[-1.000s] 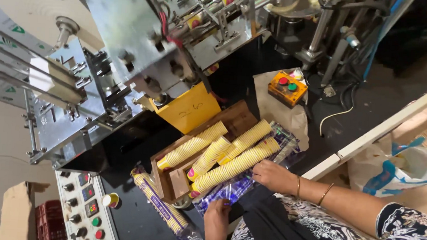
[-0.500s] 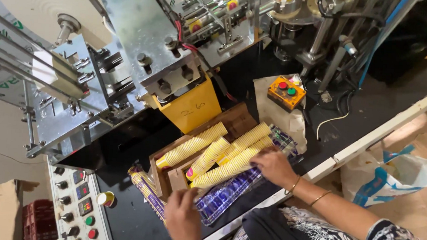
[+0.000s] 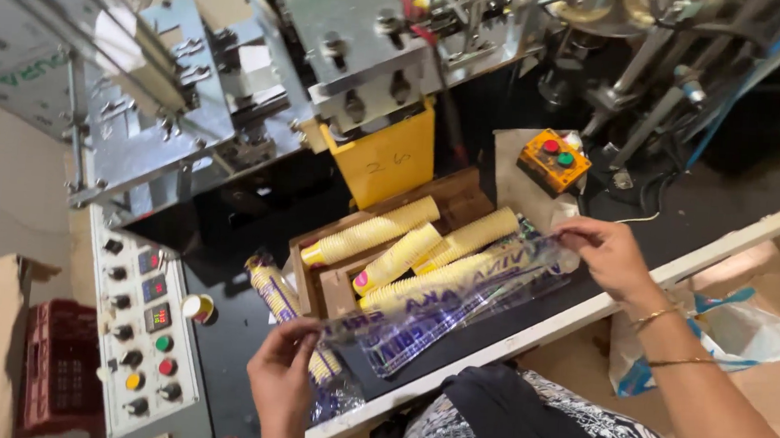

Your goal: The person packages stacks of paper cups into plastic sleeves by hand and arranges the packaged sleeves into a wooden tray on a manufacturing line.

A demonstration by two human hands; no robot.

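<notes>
A long clear plastic sleeve (image 3: 457, 295) with blue print is stretched between my two hands above the black table. My left hand (image 3: 283, 375) pinches its near end and my right hand (image 3: 606, 255) grips its far end. Beneath the sleeve, several long stacks of yellow paper cups (image 3: 397, 246) lie side by side in a brown cardboard tray (image 3: 450, 196). One more cup stack, wrapped in a printed sleeve (image 3: 270, 291), lies left of the tray, and more flat sleeves (image 3: 400, 346) rest on the table under my hands.
A metal cup-forming machine (image 3: 264, 67) with a yellow chute (image 3: 389, 160) stands behind the tray. An orange button box (image 3: 553, 161) sits at the right, a grey control panel (image 3: 144, 330) with knobs at the left. A red crate (image 3: 47, 365) and a blue-and-white bag (image 3: 717, 334) are on the floor.
My left hand moved up from my lap to the table and took hold of a sleeve end. My right hand left the cup stacks and lifted the other end, stretching the sleeve.
</notes>
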